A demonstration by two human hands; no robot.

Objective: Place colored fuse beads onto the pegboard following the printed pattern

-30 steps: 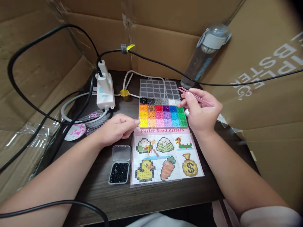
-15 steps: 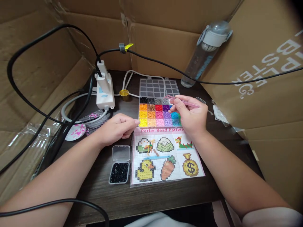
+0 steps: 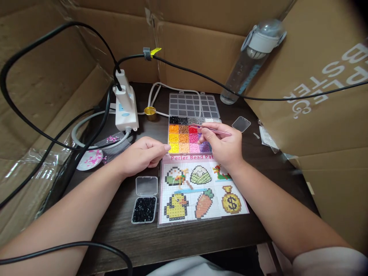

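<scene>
Pink tweezers [image 3: 220,132] sit in the pinched fingers of my right hand [image 3: 227,147]. Their tips hover over the bead box [image 3: 169,137], close to the red and grey beads; whether they grip a bead is too small to tell. The box is divided into colour compartments, and its clear lid [image 3: 194,105] lies folded back. My left hand [image 3: 146,153] is curled closed, its thumb tip at the box's left front corner; anything between its fingers is hidden. In front lies a Perler bead pattern sheet [image 3: 217,199] under a clear pegboard, with some coloured beads on it.
A small case of black beads [image 3: 144,209] stands open left of the sheet. Farther left are a white dish [image 3: 89,159], a power strip [image 3: 126,115] and looping black cables [image 3: 5,76]. A water bottle [image 3: 244,73] leans at the back right, by cardboard walls [image 3: 195,46].
My right hand has moved left with the tweezers, whose tips are now lower, over the box's middle columns. A clear lid right of the box is more exposed. My left hand stays put.
</scene>
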